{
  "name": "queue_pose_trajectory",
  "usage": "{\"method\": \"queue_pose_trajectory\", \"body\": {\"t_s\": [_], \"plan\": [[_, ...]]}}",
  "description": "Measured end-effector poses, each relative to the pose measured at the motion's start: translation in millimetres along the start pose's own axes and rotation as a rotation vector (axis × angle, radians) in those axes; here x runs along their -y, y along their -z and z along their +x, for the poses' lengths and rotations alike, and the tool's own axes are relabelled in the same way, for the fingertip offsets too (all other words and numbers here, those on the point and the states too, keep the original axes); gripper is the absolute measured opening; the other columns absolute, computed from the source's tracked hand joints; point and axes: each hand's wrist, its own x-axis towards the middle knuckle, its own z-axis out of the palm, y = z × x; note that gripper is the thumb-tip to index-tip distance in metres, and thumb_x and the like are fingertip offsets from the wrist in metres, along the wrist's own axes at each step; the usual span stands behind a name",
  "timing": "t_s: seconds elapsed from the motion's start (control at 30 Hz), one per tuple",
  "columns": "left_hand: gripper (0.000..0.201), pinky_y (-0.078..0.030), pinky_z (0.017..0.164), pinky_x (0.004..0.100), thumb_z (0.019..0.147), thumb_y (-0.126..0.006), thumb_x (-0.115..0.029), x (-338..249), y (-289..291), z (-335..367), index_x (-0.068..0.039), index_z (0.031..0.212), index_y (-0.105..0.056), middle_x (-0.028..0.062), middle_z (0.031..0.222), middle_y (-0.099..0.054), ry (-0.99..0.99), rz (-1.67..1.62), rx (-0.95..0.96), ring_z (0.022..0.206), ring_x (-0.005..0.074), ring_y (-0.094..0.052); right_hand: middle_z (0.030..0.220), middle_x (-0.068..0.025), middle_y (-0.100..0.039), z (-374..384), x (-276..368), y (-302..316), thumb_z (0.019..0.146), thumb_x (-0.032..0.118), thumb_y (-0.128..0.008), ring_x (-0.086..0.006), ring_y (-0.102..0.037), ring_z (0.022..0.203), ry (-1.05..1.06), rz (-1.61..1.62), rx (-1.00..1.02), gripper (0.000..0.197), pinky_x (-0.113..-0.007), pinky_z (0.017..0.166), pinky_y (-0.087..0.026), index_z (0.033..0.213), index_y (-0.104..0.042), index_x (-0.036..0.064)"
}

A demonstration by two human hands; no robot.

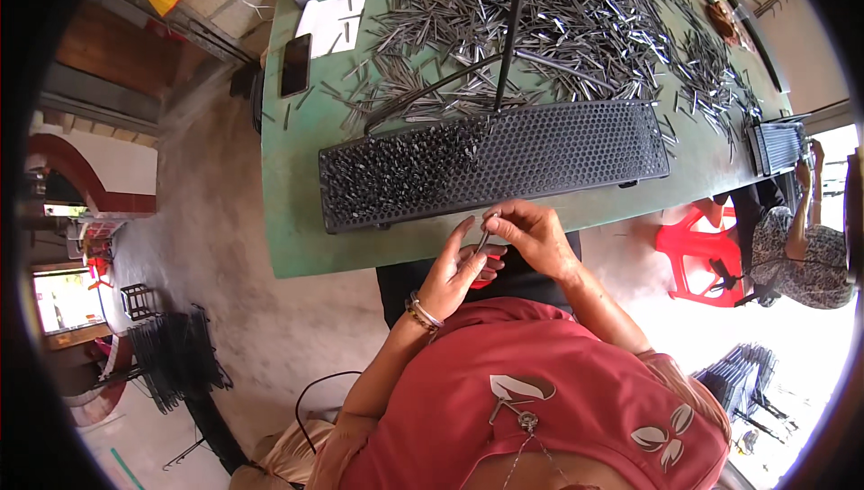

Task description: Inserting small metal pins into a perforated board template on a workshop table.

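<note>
My left hand (447,278), with bracelets at the wrist, is curled with its thumb and fingers about the lower part of a thin dark stick (483,240). Thumb and forefinger of my right hand (542,242) pinch the upper end of the same stick. Both hands are just off the near table edge, in front of a long black tray (576,155) with a honeycomb of holes. Short dark sticks (396,170) stand packed in the tray's left part, while the holes on its right side show bare. Whether my left palm holds more sticks is hidden.
A large heap of loose dark sticks (576,13) covers the back of the green table (297,211). A black rod stand (508,49) rises behind the tray. A phone (295,65) and white paper (331,22) lie at left. Another person (801,251) works at right near a red stool (702,251).
</note>
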Motion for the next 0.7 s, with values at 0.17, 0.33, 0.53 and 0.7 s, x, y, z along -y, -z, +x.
{"method": "queue_pose_trajectory", "body": {"t_s": [0.17,0.33,0.53,0.7], "plan": [[0.045,-0.052,0.077,0.0290,0.096,-0.047,-0.016,-5,0,-4,-0.004,0.136,-0.029,0.0161,0.108,-0.061,0.005,-0.024,-0.113,0.090,0.0179,-0.062,0.093,-0.0045,-0.065,22,4,4,0.090,0.011,-0.060,-0.0102,-0.059,0.088,0.150,-0.021,-0.081,0.020,-0.025,0.079,-0.049,0.104,-0.061,-0.0027],[0.028,-0.052,0.075,0.0281,0.094,-0.047,-0.008,-13,6,-12,-0.003,0.122,-0.048,0.0109,0.101,-0.062,-0.044,-0.097,-0.328,0.085,0.0147,-0.060,0.090,-0.0036,-0.065,49,21,-2,0.089,0.013,-0.062,-0.0070,-0.058,0.085,0.284,-0.219,-0.200,0.020,-0.023,0.075,-0.048,0.103,-0.062,-0.0020],[0.016,-0.050,0.066,0.0243,0.093,-0.049,-0.005,14,85,-29,-0.003,0.104,-0.060,0.0050,0.089,-0.063,-0.425,0.258,-0.930,0.077,0.0109,-0.059,0.089,-0.0068,-0.065,74,20,-8,0.085,0.010,-0.065,-0.0159,-0.063,0.081,0.527,-0.541,-0.200,0.017,-0.027,0.071,-0.049,0.100,-0.064,0.0024],[0.020,-0.048,0.075,0.0304,0.088,-0.051,-0.004,26,182,-38,-0.004,0.107,-0.059,0.0094,0.106,-0.057,-0.409,0.884,-1.342,0.091,0.0195,-0.058,0.094,-0.0094,-0.065,83,11,-9,0.083,0.010,-0.065,-0.0251,-0.063,0.086,0.678,-0.720,-0.135,0.017,-0.033,0.076,-0.049,0.098,-0.065,0.0033]]}}
